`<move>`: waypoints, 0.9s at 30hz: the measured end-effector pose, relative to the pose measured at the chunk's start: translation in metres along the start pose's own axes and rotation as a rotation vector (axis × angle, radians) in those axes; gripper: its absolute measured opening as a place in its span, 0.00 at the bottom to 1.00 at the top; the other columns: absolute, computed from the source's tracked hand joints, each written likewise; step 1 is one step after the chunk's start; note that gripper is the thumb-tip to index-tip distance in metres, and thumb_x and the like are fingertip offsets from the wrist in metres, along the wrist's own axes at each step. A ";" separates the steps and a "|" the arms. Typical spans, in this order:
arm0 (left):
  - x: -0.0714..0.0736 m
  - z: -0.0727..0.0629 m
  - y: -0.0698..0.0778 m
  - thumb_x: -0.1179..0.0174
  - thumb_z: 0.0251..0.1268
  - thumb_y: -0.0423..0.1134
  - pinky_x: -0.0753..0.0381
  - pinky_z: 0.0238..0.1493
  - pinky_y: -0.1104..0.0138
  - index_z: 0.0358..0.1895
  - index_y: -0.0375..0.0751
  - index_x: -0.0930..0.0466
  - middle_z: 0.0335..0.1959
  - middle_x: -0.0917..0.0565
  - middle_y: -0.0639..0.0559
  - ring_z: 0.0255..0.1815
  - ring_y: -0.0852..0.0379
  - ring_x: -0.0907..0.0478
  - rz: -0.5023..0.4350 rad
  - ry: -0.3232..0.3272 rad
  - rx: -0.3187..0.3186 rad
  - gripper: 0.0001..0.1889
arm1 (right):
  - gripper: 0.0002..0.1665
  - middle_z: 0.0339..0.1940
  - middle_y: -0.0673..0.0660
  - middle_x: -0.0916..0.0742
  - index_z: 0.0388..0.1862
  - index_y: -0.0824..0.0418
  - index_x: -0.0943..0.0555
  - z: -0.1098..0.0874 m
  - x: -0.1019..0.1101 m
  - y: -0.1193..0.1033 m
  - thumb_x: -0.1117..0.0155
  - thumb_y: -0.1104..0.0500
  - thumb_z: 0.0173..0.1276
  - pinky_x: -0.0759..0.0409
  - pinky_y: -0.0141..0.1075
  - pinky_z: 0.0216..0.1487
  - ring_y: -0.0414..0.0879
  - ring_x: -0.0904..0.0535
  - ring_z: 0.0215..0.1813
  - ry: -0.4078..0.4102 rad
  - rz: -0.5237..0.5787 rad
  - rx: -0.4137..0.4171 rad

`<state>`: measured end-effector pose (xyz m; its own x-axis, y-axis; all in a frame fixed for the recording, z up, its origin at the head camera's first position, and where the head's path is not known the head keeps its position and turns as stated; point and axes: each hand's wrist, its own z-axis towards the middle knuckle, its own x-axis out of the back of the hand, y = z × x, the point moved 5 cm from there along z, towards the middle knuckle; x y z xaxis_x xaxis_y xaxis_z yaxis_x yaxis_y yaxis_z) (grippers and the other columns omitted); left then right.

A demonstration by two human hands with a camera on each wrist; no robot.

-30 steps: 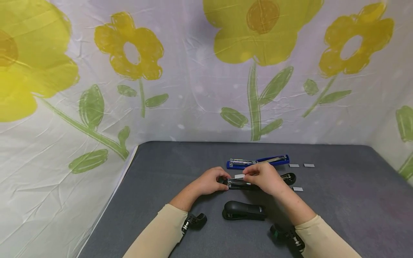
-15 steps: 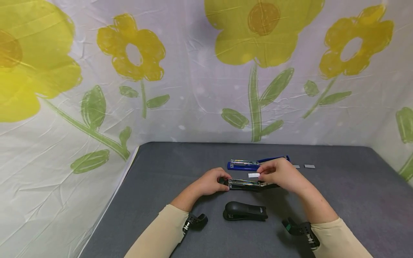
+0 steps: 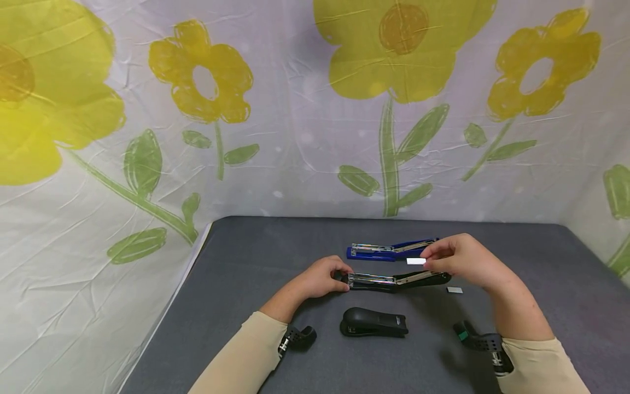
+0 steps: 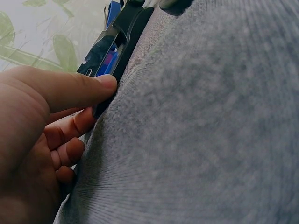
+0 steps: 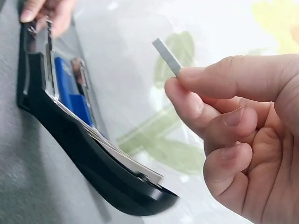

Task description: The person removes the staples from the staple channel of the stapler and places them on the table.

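Observation:
At its left end, my left hand (image 3: 319,278) grips an opened black stapler (image 3: 424,281) between thumb and fingers; the stapler lies folded out on the table. In the left wrist view the thumb (image 4: 105,83) presses on that black stapler (image 4: 133,23). My right hand (image 3: 465,260) pinches a small strip of staples (image 3: 416,261) by one end, raised above the stapler's right part. The right wrist view shows the grey staple strip (image 5: 167,57) sticking out from between thumb and forefinger, apart from the black stapler (image 5: 88,149).
Behind lies an opened blue stapler (image 3: 371,255), partly covered by my right hand. A closed black stapler (image 3: 373,323) sits nearer me. Another staple strip (image 3: 455,290) lies on the grey table (image 3: 266,246) at the right. A flowered cloth (image 3: 295,164) hangs behind.
My right hand has moved right and slightly up with the staple strip, away from the opened black stapler's staple channel. The left hand has stayed on the stapler's end.

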<state>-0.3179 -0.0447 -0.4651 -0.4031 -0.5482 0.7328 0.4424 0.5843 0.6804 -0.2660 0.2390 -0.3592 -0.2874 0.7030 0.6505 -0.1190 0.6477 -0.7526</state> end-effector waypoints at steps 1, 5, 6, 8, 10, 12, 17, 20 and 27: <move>0.000 0.000 0.000 0.26 0.63 0.36 0.26 0.48 0.62 0.55 0.41 0.13 0.44 0.20 0.55 0.45 0.56 0.25 0.002 0.000 -0.004 0.17 | 0.13 0.37 0.55 0.10 0.48 0.65 0.13 -0.001 0.002 0.001 0.28 0.58 0.69 0.25 0.40 0.34 0.48 0.21 0.37 0.000 0.001 -0.005; 0.000 -0.001 0.000 0.26 0.63 0.36 0.25 0.49 0.61 0.55 0.41 0.13 0.44 0.19 0.55 0.46 0.55 0.24 0.008 0.000 -0.011 0.17 | 0.15 0.37 0.56 0.11 0.49 0.66 0.13 -0.003 0.009 0.004 0.28 0.58 0.69 0.26 0.38 0.30 0.48 0.24 0.33 0.001 0.016 -0.020; 0.000 -0.001 0.001 0.26 0.63 0.35 0.25 0.49 0.61 0.55 0.41 0.13 0.44 0.19 0.55 0.45 0.55 0.24 0.009 0.000 -0.011 0.17 | 0.16 0.36 0.57 0.11 0.50 0.67 0.14 -0.004 0.010 0.005 0.28 0.58 0.69 0.26 0.38 0.30 0.47 0.25 0.32 0.000 0.022 -0.019; 0.000 -0.001 0.001 0.26 0.63 0.35 0.25 0.49 0.62 0.55 0.40 0.12 0.44 0.19 0.55 0.45 0.56 0.24 0.013 0.000 -0.011 0.17 | 0.17 0.35 0.57 0.12 0.51 0.68 0.14 -0.006 0.014 0.007 0.28 0.58 0.69 0.27 0.37 0.29 0.45 0.26 0.31 0.002 0.030 -0.017; 0.000 -0.001 0.001 0.26 0.62 0.36 0.26 0.48 0.62 0.55 0.40 0.12 0.44 0.19 0.55 0.45 0.56 0.24 0.009 0.000 -0.007 0.17 | 0.17 0.35 0.56 0.12 0.51 0.68 0.14 -0.008 0.018 0.009 0.28 0.58 0.69 0.27 0.37 0.30 0.44 0.27 0.31 0.006 0.036 -0.019; 0.000 -0.001 0.002 0.26 0.62 0.35 0.26 0.48 0.62 0.55 0.40 0.12 0.44 0.19 0.55 0.45 0.56 0.24 0.003 0.000 -0.005 0.17 | 0.17 0.35 0.55 0.13 0.51 0.68 0.14 -0.009 0.022 0.013 0.28 0.59 0.69 0.28 0.37 0.30 0.44 0.27 0.31 0.009 0.042 -0.030; 0.001 -0.001 0.003 0.26 0.62 0.36 0.27 0.47 0.62 0.55 0.41 0.12 0.43 0.19 0.55 0.44 0.56 0.25 0.000 0.001 -0.003 0.17 | 0.18 0.35 0.52 0.15 0.53 0.69 0.15 -0.015 0.033 0.026 0.29 0.58 0.71 0.28 0.37 0.30 0.44 0.29 0.30 0.002 0.032 -0.062; 0.001 -0.001 0.003 0.26 0.62 0.36 0.28 0.47 0.63 0.54 0.41 0.12 0.43 0.20 0.55 0.44 0.56 0.25 -0.003 0.001 -0.001 0.17 | 0.19 0.35 0.51 0.16 0.54 0.70 0.16 -0.019 0.042 0.036 0.30 0.58 0.71 0.29 0.37 0.30 0.43 0.30 0.30 -0.001 0.025 -0.073; 0.002 -0.002 0.005 0.26 0.62 0.35 0.28 0.48 0.62 0.54 0.40 0.12 0.43 0.19 0.55 0.44 0.56 0.25 -0.009 0.002 0.008 0.17 | 0.22 0.26 0.49 0.24 0.56 0.72 0.17 -0.026 0.056 0.057 0.30 0.57 0.71 0.33 0.37 0.28 0.41 0.33 0.25 -0.006 0.051 -0.118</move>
<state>-0.3144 -0.0441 -0.4600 -0.4053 -0.5548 0.7266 0.4323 0.5840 0.6871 -0.2641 0.3227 -0.3626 -0.2964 0.7346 0.6104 0.0082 0.6410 -0.7675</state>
